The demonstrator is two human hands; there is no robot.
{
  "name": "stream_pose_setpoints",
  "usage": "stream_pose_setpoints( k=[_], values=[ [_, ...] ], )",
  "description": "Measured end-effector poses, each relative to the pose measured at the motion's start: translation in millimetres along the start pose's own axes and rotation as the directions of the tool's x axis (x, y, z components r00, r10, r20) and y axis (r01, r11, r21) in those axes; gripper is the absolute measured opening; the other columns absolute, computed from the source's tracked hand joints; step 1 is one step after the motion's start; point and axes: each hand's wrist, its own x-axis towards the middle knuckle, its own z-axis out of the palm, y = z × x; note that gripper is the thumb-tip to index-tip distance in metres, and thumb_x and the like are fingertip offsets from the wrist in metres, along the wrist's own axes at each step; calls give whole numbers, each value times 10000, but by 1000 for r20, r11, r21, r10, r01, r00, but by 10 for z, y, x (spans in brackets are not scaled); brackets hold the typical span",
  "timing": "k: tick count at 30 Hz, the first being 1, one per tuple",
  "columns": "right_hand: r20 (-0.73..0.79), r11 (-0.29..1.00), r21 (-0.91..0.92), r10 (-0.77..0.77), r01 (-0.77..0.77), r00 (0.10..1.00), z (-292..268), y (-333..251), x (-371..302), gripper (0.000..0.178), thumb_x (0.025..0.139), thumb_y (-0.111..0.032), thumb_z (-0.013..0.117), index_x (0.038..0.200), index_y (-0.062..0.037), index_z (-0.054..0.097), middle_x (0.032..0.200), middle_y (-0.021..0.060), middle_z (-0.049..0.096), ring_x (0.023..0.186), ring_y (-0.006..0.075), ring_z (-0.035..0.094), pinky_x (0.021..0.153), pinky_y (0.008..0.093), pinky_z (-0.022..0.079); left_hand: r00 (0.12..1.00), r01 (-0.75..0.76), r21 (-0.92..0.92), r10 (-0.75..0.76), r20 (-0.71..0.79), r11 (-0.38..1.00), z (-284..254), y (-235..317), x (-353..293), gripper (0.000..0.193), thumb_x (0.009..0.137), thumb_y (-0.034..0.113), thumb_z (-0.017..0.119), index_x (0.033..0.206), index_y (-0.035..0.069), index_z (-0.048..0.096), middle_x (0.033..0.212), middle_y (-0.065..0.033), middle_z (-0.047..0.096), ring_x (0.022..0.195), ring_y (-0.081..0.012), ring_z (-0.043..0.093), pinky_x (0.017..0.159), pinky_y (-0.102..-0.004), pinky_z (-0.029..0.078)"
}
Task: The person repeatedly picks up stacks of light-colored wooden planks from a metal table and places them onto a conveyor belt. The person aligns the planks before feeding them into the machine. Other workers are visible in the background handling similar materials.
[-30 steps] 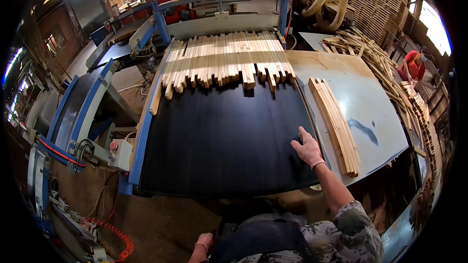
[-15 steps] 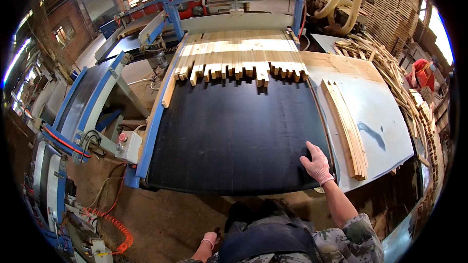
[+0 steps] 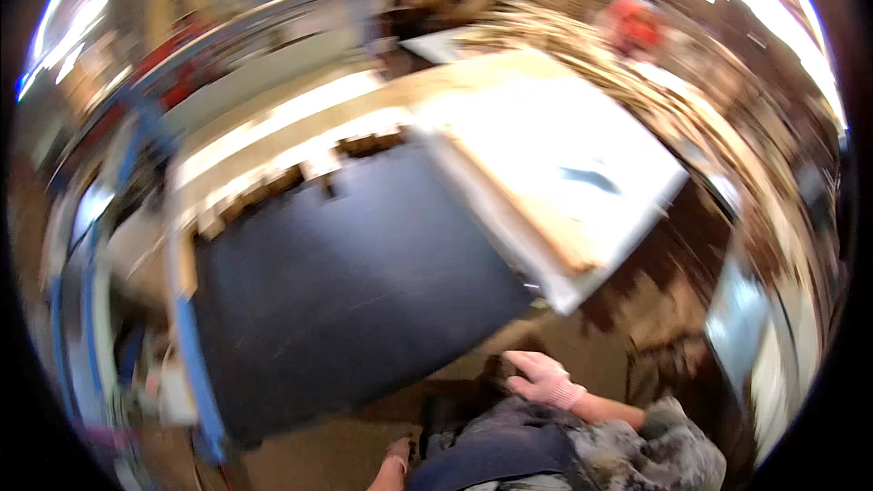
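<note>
My right hand (image 3: 543,379), in a pale pink knit glove, hangs in front of my waist, just off the near edge of the black conveyor belt (image 3: 355,282). Its fingers reach out loosely with nothing in them. Low by my other side is my left hand (image 3: 398,450), small and blurred, its fingers not clear. A row of wooden strips (image 3: 273,123) with uneven near ends lies side by side across the belt's far part. On the pale side table (image 3: 627,209) to the right rests a short row of wooden strips (image 3: 523,195).
A blue machine frame (image 3: 202,373) edges the belt on the left. Loose wood pieces (image 3: 582,45) are heaped behind the side table, with a person in red (image 3: 634,27) beyond. A light-blue sheet-like thing (image 3: 737,318) stands at right. Motion blurs much of the view.
The view has swung to the right, so belt and table appear shifted left and tilted. My right hand has come off the belt's right edge and back toward my body.
</note>
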Motion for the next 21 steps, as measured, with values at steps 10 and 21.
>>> stream_pose_setpoints(
  k=[10, 21],
  values=[
    [148, 270, 279, 936, -922, 319, 1501, 684, -2014, 695, 949, -451, 666, 1510, -42, 623, 1502, 238, 651, 1409, 418, 601, 1181, 462, 477, 969, -224, 373, 166, 181, 900, -441, 1566, -114, 450, 1032, 380, 644, 1361, 76, 605, 1246, -138, 699, 1198, -326, 635, 1030, -417, 481],
    [200, 134, 502, 943, -854, 265, 2441, 1915, -3923, 620, 956, -477, 628, 1363, -17, 715, 1444, 250, 679, 1395, 404, 608, 1126, 486, 504, 922, -384, 721, 204, 328, 577, 1814, 1869, -877, 331, 1022, 378, 657, 1190, 99, 604, 1086, -111, 671, 1038, -311, 616, 901, -421, 468]
  ],
)
